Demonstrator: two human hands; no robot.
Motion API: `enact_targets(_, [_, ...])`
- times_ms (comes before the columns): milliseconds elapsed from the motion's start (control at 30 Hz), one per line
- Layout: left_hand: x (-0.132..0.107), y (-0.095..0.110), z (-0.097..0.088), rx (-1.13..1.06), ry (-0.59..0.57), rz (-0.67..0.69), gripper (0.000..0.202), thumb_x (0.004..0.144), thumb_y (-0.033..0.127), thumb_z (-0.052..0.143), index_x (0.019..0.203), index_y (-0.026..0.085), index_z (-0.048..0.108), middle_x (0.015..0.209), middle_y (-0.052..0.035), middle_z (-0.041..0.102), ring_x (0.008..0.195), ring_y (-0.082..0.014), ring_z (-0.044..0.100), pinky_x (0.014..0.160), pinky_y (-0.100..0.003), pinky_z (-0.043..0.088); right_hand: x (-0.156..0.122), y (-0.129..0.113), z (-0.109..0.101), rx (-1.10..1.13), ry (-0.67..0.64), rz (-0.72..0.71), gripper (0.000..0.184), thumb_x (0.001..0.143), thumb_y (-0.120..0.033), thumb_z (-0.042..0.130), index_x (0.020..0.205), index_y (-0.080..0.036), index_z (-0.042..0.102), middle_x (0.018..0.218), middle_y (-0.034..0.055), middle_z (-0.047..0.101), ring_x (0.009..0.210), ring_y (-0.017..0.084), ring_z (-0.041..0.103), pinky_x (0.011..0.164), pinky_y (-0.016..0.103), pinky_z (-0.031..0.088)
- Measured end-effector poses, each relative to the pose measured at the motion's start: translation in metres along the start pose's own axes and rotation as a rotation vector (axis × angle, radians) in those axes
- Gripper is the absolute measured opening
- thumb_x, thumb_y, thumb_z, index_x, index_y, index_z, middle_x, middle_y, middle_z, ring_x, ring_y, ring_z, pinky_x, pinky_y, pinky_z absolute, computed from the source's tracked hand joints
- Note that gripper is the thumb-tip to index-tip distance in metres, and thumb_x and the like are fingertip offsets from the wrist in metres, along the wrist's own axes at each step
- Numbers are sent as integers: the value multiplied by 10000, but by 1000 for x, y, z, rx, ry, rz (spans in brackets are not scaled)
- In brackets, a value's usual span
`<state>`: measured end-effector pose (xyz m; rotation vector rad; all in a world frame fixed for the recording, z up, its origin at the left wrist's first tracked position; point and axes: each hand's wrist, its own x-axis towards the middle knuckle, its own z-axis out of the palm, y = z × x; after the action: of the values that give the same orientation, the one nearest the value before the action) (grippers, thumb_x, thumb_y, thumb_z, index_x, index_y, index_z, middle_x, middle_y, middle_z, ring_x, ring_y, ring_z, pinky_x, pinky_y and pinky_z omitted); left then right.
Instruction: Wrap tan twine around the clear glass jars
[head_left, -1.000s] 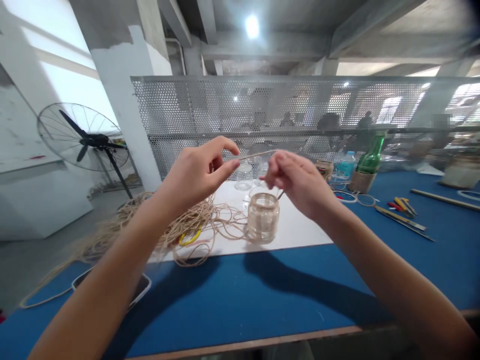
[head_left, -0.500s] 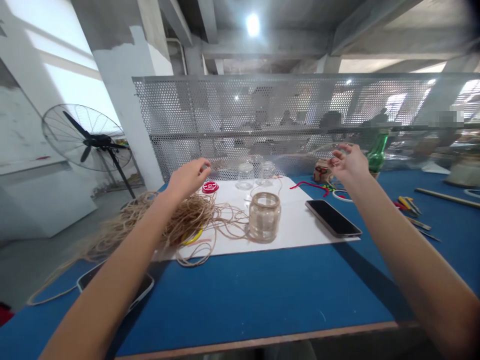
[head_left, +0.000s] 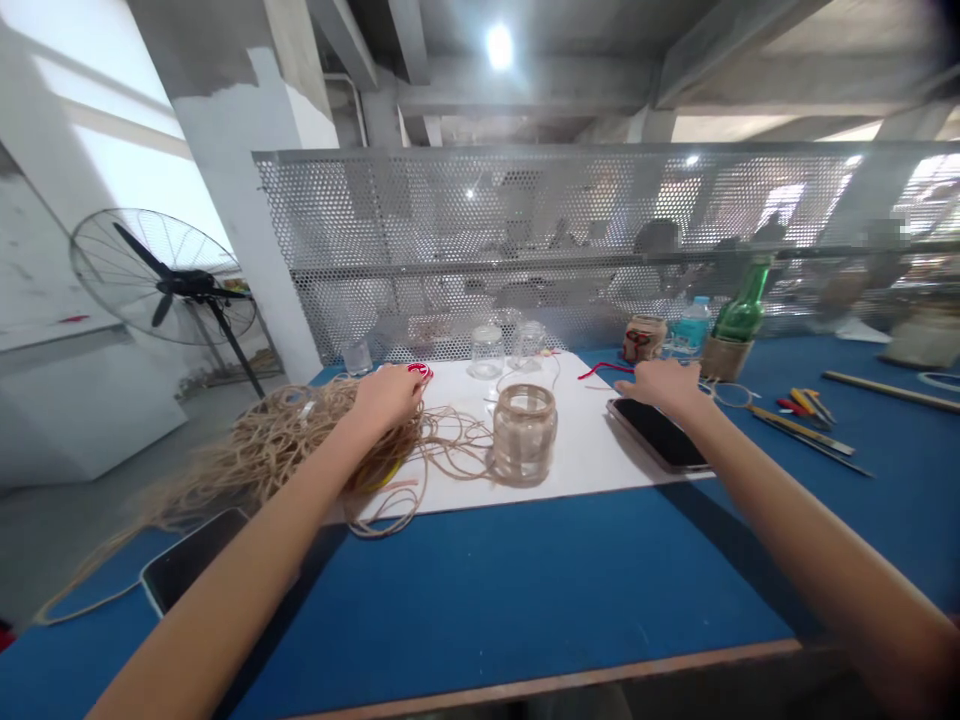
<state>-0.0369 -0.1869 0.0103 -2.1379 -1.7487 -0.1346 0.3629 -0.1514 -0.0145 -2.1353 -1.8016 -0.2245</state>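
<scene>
My left hand [head_left: 388, 395] lies palm down on a tangle of natural twine [head_left: 300, 440], just short of a red jar lid [head_left: 418, 371], and its fingers are hidden from this angle. A yellow ring [head_left: 382, 478] shows through the strands. My right hand [head_left: 660, 385] rests flat with fingers apart above a black smartphone [head_left: 658, 433], near a red pipe cleaner [head_left: 604, 368]. Between the hands stands a glass jar wrapped in twine [head_left: 525, 435] on a white sheet [head_left: 600, 450].
Several clear glass jars [head_left: 487, 352] stand behind the wrapped jar, with a green bottle [head_left: 739, 305] at the back right. Several tools [head_left: 802, 425] lie on the blue table [head_left: 525, 590]. A second phone [head_left: 191, 555] lies at the left edge, before a perforated metal screen [head_left: 450, 230].
Both hands have dropped from raised positions onto the table. The left hand now presses on the twine tangle, which sits further up and left. The right hand has come down over the phone.
</scene>
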Motion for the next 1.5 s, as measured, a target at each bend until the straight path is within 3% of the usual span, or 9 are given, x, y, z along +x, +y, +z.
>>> enact_targets(133, [-3,18,4,77,302,86,401,832,124,363,1198,185,515,1165,-169,529,1096,-306,449,850,-440,366,-22,-39,-20,-118,148,-166,366,821,-424,420,975,-167,631,1021,156,611,958,292,543,747,398,394])
enact_targets(267, [-4,39,30,126,202,374,252,789,110,442,875,168,672,1097,-148,573,1109,-298,441,972,-473,263,-44,-79,-31,-33,280,-342,340,845,-379,386,998,-186,621,958,109,630,909,256,552,690,330,398])
enact_targets(400, [2,43,41,75,178,366,220,801,181,458,799,147,675,970,-145,616,1028,-290,496,937,-459,291,-45,-102,-27,137,218,-474,288,846,-335,401,945,-194,632,918,79,649,876,223,562,677,301,404])
enact_targets(667, [21,48,-37,-430,335,49,297,861,385,378,882,208,615,733,-25,638,648,-166,544,570,-261,348,-12,-152,-41,791,-335,-786,291,846,-374,480,1024,-180,604,1080,63,630,936,147,562,796,285,435])
enact_targets(833, [27,49,-86,-874,424,150,196,818,307,445,887,192,588,523,35,464,453,-91,386,464,-221,295,-16,-182,-59,1289,-509,-798,161,854,-293,471,791,-167,548,755,5,601,694,80,559,715,241,461])
enact_targets(1100, [3,30,-108,-1511,215,200,167,782,233,394,815,193,552,615,2,492,463,-84,416,444,-231,340,-5,-157,-62,1366,-330,-586,159,858,-260,430,728,-190,491,502,-87,251,422,54,217,425,182,325])
enact_targets(1233, [4,16,-107,-1728,367,107,130,739,184,419,768,203,544,701,-19,562,562,-96,474,484,-237,376,5,-142,-48,1204,-315,-579,244,857,-356,459,700,-179,520,498,-76,268,424,53,242,406,182,280])
enact_targets(1367, [10,1,-97,-1654,547,-35,113,732,177,424,764,211,527,699,-3,579,593,-86,499,507,-233,382,16,-127,-38,1086,-232,-495,325,848,-421,443,664,-165,520,495,-69,306,405,45,243,394,183,234])
enact_targets(1500, [11,-13,-74,-1328,365,-83,187,760,271,447,931,230,512,749,-15,625,573,-115,547,517,-255,414,30,-97,-30,779,-41,-262,368,853,-452,372,738,-163,567,516,-44,383,415,65,315,432,204,289])
